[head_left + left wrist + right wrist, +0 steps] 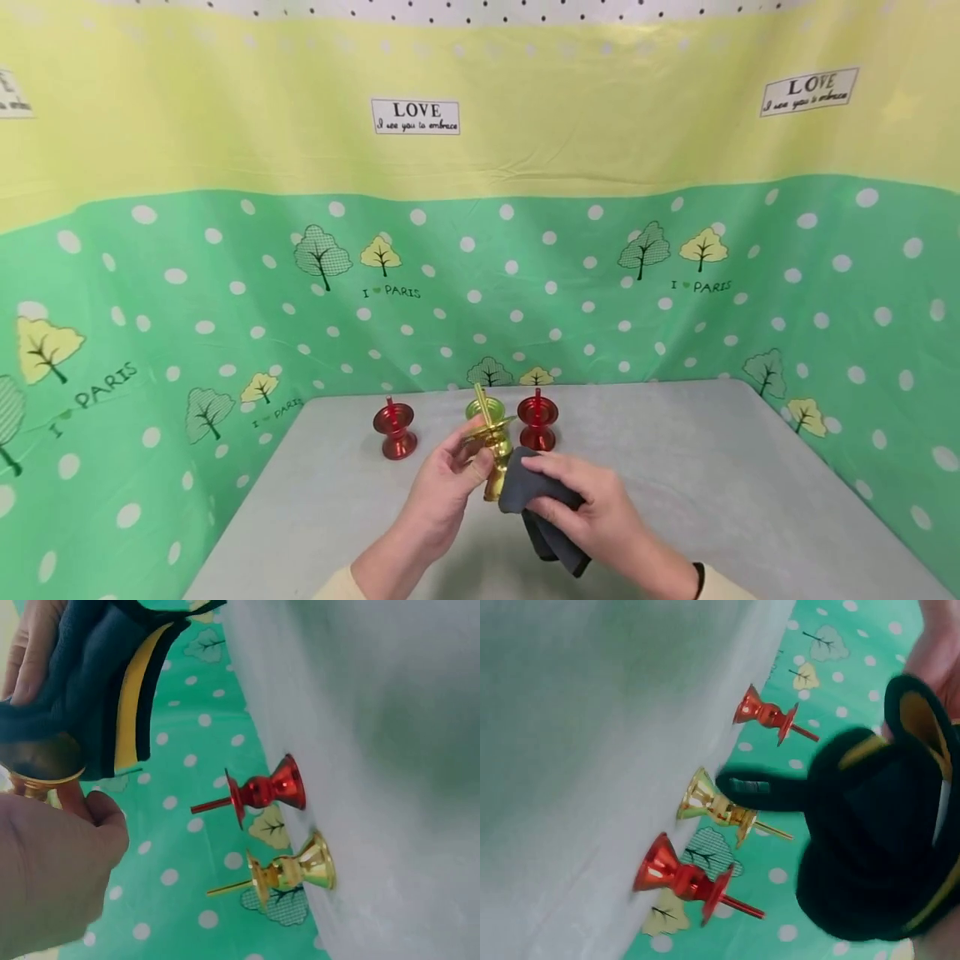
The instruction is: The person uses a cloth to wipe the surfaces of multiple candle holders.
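My left hand [438, 492] grips a shiny gold candlestick [493, 485] by its stem, held up above the table with its spike pointing upward and leaning slightly left. A dark grey cloth [527, 483] is pinched in my right hand [603, 504], its folds against the side of the candlestick's flared base. The left wrist view shows the cloth [90, 675] with a yellow stripe along its edge, lying over the base rim [56, 778]. In the right wrist view the bunched cloth [877, 832] hides the held candlestick and most of the right hand.
A red candlestick [394, 427] stands at the back left of the grey table [315, 508]. Another red one [538, 421] is at the back right, beside a second gold one [480, 407] partly hidden behind the held candlestick. A green and yellow patterned curtain [480, 333] surrounds the table.
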{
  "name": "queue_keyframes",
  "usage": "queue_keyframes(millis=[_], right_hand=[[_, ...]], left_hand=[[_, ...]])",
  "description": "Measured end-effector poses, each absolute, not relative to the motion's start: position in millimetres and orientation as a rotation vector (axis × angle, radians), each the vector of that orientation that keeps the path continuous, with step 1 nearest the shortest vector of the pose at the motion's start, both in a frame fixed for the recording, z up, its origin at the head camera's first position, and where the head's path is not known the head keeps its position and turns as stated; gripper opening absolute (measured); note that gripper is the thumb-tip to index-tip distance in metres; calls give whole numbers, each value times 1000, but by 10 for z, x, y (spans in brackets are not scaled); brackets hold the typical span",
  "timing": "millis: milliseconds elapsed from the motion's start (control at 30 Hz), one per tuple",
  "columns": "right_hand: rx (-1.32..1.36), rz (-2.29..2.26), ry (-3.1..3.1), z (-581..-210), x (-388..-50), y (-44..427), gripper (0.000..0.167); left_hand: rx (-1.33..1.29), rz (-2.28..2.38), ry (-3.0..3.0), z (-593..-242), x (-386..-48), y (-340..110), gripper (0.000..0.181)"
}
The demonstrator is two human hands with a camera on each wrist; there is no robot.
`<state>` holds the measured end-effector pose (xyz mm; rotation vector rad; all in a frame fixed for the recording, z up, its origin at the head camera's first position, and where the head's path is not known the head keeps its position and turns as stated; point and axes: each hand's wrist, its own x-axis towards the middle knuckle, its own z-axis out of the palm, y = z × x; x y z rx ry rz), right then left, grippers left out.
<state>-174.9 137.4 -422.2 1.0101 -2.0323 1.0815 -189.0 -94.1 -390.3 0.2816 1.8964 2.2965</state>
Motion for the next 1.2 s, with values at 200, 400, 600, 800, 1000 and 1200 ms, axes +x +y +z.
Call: queue_keyframes(millis=[200, 400, 600, 800, 1000, 1200], right_hand=[[979, 383, -1750, -4164, -1711, 1254, 28], [1023, 155, -1669, -4166, -1615, 1172, 34], [1016, 471, -1876, -4205, -1667, 1238, 25], [1076, 785, -2028, -4208, -1749, 1369, 40], [1103, 347, -1793, -4223, -1689, 1302, 31], [1091, 960, -1997, -4274, -1787, 1426, 44]], left_hand=[[192, 2270, 1955, -3895, -1881, -896, 71], [103, 2201, 2083, -3880, -1872, -877, 66], [121, 2253, 2054, -3862, -1865, -912, 71], [147, 2312, 1937, -3903, -1891, -931, 64], [196, 2278, 1933, -3943, -1912, -920, 67], [295, 2305, 1820, -3887, -1938, -952, 69]])
